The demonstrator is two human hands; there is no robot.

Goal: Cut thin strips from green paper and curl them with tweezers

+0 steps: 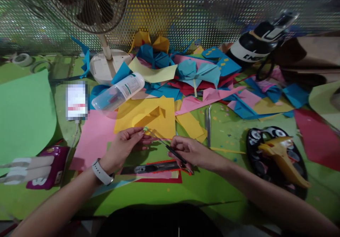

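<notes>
A green work table [228,130] is pretty much buried in cut coloured paper, with a perforated metal screen and a white desk fan [106,63] at the back. A thin black-handled pair of scissors [166,146] is gripped by the right hand [190,153], fingers closed round the handles, blades angled up-left. A tiny strip of something pale is pinched at the blade tips by the left hand [124,146]. A folded yellow paper sheet [148,116] lies just behind, with a clear plastic glue bottle [118,93] lying tipped over beside it.
</notes>
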